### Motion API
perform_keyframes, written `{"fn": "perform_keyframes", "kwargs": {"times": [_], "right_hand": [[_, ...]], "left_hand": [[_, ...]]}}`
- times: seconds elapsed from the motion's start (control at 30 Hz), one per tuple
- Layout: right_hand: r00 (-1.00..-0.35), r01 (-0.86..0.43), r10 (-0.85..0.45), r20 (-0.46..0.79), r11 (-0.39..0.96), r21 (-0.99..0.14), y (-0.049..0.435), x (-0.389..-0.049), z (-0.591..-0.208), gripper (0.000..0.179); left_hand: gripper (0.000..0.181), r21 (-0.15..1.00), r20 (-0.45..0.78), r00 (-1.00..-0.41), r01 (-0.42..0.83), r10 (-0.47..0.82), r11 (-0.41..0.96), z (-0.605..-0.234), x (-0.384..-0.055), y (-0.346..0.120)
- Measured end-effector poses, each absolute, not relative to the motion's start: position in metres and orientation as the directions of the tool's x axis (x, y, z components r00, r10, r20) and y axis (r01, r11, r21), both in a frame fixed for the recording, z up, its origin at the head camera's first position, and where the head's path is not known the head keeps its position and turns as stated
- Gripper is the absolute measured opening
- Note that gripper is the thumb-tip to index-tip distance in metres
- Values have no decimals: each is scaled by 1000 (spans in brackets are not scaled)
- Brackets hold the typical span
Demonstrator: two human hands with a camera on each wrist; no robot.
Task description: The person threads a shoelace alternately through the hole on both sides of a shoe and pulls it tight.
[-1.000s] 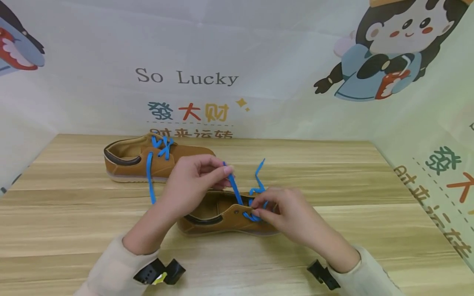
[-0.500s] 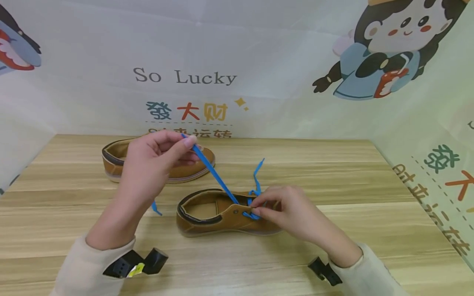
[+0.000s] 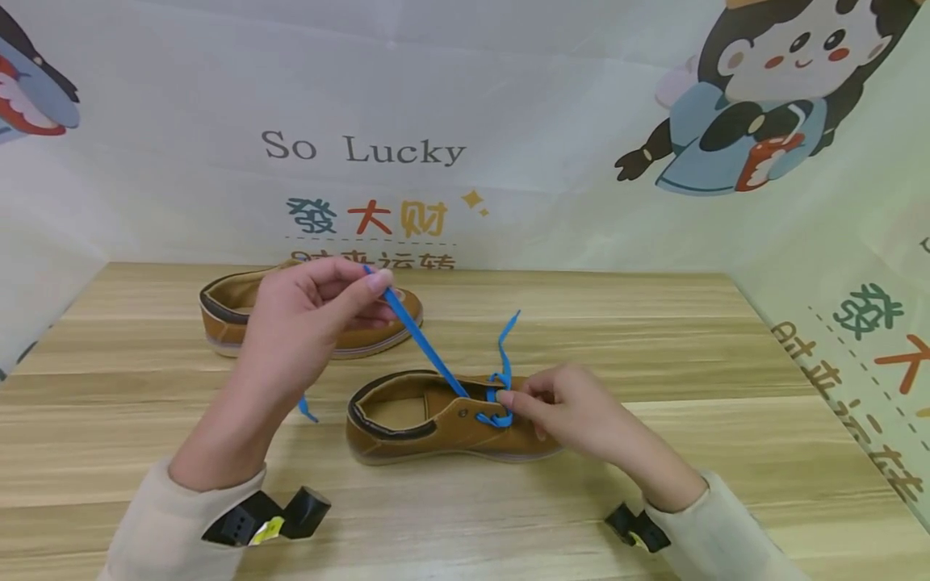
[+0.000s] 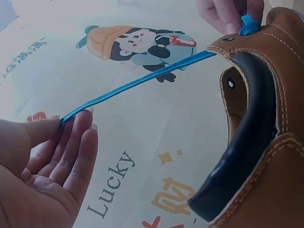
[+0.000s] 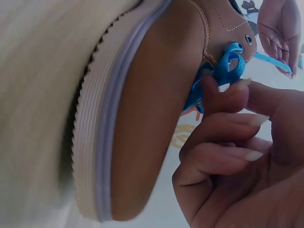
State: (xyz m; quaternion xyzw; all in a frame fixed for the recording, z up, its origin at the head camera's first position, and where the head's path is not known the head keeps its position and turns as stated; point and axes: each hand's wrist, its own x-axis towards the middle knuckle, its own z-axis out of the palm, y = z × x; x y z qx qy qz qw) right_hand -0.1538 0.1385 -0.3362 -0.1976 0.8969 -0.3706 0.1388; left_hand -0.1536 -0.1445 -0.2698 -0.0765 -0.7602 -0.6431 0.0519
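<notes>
A brown shoe [image 3: 407,453] with a dark collar stands on the table, toe to the right. Between thumb and index finger, my left hand [image 3: 298,315] pinches a blue shoelace [image 3: 427,347] that runs taut from inside the shoe up to the left. At the lacing, my right hand [image 3: 570,407] pinches a small loop of the lace [image 5: 230,66] with thumb and forefinger, its other fingers curled in the right wrist view. One eyelet [image 4: 228,40] nearest the collar shows bare. The lace's other end [image 3: 506,335] stands up behind the shoe.
A second brown shoe [image 3: 402,308] lies behind on the left, partly hidden by my left hand; a blue lace tip [image 3: 308,410] hangs in front of it. The wooden table [image 3: 654,339] meets a printed cloth backdrop [image 3: 552,218] at the back and sides.
My left hand has drawn the lace up and left until taut, then stayed nearly still. My right thumb and fingers have shifted slightly over the lacing, showing more of the lace loop.
</notes>
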Motion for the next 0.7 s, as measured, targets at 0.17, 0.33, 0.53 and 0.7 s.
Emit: {"fn": "perform_keyframes", "kwargs": {"times": [0.17, 0.33, 0.53, 0.7], "right_hand": [[-877, -135, -448, -175, 578, -805, 140, -157, -339, 37], [-857, -59, -457, -240, 548, -834, 142, -159, -340, 39], [-853, -14, -452, -260, 519, -855, 145, -162, -342, 33], [-839, 24, -458, -293, 508, -861, 144, -165, -345, 42]], "left_hand": [[34, 971, 169, -984, 175, 54, 163, -269, -154, -146], [34, 971, 161, -985, 168, 57, 168, -269, -153, -146], [33, 971, 161, -985, 169, 60, 168, -269, -153, -145], [31, 974, 148, -987, 156, 62, 162, -270, -154, -143]]}}
